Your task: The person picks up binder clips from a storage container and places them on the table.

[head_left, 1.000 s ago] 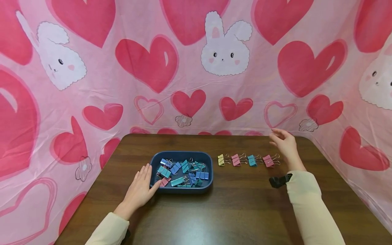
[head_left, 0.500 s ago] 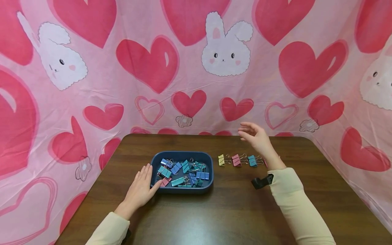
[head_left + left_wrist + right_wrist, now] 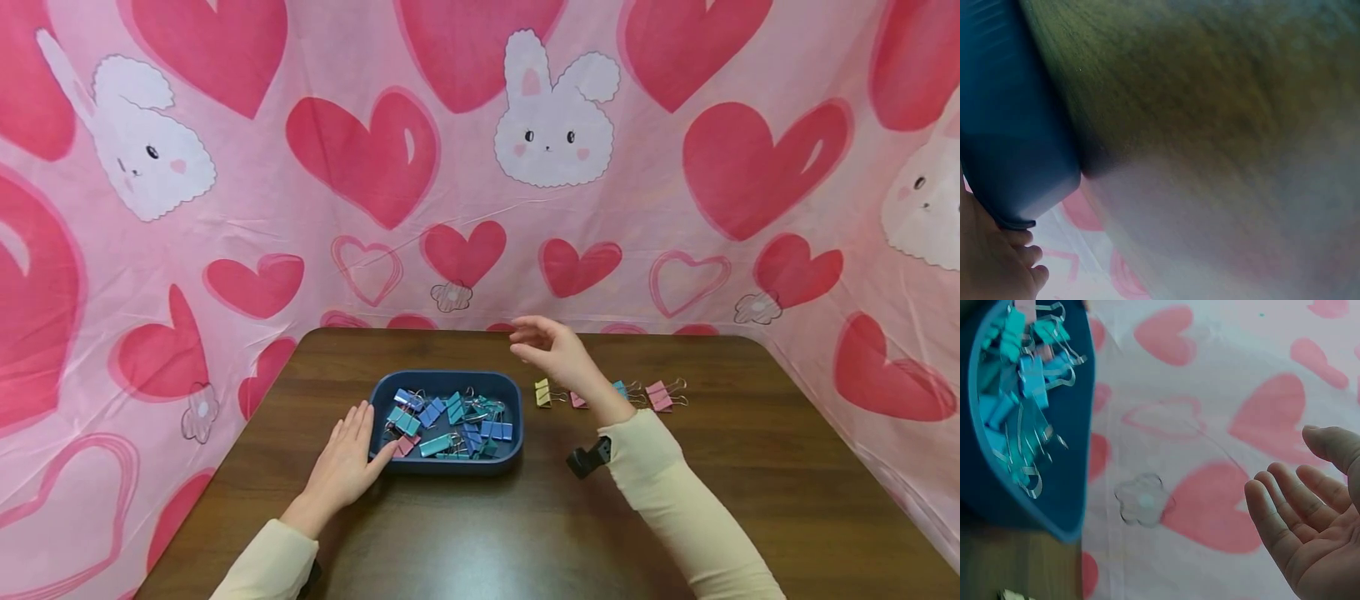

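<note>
My left hand (image 3: 341, 460) rests against the left side of a dark blue tray (image 3: 457, 468), fingers straight and thumb at the rim. In the tray lies a loose heap of binder clips (image 3: 436, 446), mostly blue and teal, with a pink one (image 3: 406, 445) near the thumb. My right hand (image 3: 557, 354) hovers in the air beyond the tray's right back corner, its fingers loosely bent; in the right wrist view the palm (image 3: 1329, 550) holds nothing. Under that forearm runs a row of clips: yellow (image 3: 542, 393), pink, teal (image 3: 620, 389) and pink (image 3: 660, 396), the middle two partly hidden.
The brown wooden table (image 3: 450, 542) has rounded back corners. A pink cloth (image 3: 465, 192) printed with hearts and rabbits hangs close behind it and along both sides. A black strap mount (image 3: 588, 458) sits at the right wrist.
My right hand has swept left over the clip row, from beyond its right end to near the tray's back corner. The left hand, tray and clips have stayed put.
</note>
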Available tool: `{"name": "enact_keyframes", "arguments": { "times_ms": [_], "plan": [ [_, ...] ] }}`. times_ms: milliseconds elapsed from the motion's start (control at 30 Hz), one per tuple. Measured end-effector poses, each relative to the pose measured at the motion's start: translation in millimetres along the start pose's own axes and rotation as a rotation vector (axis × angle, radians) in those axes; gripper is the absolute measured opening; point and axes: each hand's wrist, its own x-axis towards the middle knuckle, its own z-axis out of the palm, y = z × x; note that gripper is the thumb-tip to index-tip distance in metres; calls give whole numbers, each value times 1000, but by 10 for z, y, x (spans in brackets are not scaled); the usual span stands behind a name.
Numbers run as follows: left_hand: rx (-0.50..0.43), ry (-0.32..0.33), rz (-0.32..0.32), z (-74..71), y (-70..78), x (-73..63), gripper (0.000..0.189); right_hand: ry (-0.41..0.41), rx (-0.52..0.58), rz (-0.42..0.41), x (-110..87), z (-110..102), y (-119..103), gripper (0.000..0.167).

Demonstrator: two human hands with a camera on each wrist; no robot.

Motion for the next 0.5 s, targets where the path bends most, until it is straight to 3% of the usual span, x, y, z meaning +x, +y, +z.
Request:
{"name": "enact_keyframes", "arguments": {
  "times_ms": [500],
  "plan": [
    [2, -10, -9, 8, 8, 10, 80, -198, -70, 14, 85, 684, 248, 34]
  ]
}}
